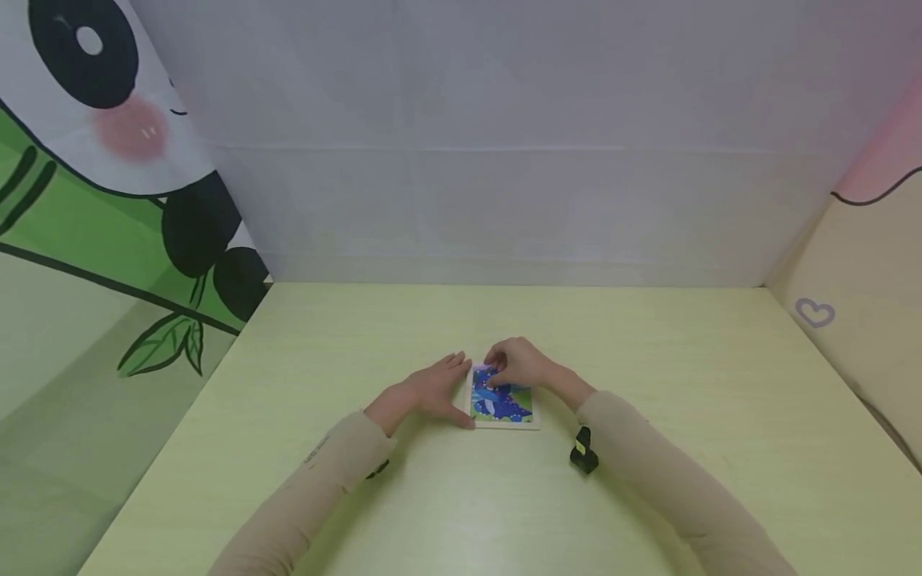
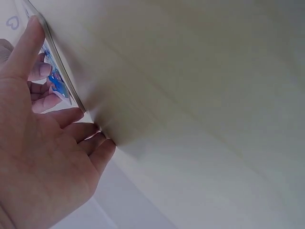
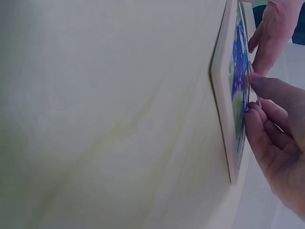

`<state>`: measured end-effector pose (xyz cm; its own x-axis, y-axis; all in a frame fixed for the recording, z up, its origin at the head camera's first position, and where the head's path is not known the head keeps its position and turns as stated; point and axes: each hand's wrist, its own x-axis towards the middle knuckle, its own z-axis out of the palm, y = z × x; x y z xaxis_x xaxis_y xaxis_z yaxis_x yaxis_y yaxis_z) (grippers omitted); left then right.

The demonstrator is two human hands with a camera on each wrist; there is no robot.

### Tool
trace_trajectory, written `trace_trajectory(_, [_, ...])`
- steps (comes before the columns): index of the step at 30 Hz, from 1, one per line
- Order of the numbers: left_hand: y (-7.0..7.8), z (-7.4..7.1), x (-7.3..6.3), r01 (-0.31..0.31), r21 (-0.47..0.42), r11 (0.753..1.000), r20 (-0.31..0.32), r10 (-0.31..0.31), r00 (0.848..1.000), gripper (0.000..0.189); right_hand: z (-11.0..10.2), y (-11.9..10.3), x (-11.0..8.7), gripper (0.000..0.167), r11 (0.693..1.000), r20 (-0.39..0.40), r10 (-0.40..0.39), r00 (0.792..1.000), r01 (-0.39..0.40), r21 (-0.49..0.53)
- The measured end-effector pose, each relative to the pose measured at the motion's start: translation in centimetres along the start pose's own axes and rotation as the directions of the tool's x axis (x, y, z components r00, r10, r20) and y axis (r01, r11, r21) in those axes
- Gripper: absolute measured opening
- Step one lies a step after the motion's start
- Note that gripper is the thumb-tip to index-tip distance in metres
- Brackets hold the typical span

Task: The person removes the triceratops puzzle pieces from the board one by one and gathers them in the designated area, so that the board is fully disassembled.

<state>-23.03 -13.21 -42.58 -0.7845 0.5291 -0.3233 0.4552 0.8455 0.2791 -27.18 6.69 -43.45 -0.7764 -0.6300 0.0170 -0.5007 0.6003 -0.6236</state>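
Item 1: picture board (image 1: 504,410), blue dinosaur print, pale frame. Lies flat on table (image 1: 446,504), btwn the hands: just R of L. hand (image 1: 438,388), under R. hand (image 1: 520,364).

Item 2: thin piece (image 3: 259,101), held at R. hand fingertips, over the board's far-L part; print on it too hidden to read.

Handling notes (judgement): work at R. fingertips is fine pinch work; piece being set or lifted, can't tell. Either way, best grip = light, by edges, piece lvl w/ board face & moved straight, so it doesn't catch on the print next to it. L. hand shd brace frame side w/out pushing; too much force cd slide board twd R. hand. Fingers off the pic. = better sight of edges.

Hands:
- R.: thumb & fingers bent in, tips nearly meeting, pinching thin piece; tips at board face.
- L.: spread wide, nothing gripped. Thumb at board's near-L corner, touching frame; other fingers reach to far-L corner, tips down on table at frame edge.

Adj.: black wrist device (image 1: 583,452), below R. hand, at cuff of R. sleeve (image 1: 663,472).
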Motion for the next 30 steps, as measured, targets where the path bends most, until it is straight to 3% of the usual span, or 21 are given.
trace_trajectory(12, [0.3,0.0,0.1,-0.01,-0.016,1.0,-0.011,0.01,1.0,0.106,-0.8,0.5,-1.2,0.034,1.0,0.034,0.0,0.999,0.0,0.024])
trace_trajectory(20, [0.4,-0.1,0.0,0.017,-0.029,0.999,-0.013,-0.017,1.0,0.106,-2.8,1.3,-3.1,0.031,1.0,-0.002,-0.007,1.0,0.008,0.029])
trace_trajectory(30, [0.4,-0.1,-0.3,0.009,-0.021,1.0,-0.02,-0.01,1.0,0.105,-4.9,3.6,-6.0,0.03,1.0,-0.041,0.03,0.999,-0.03,0.001])
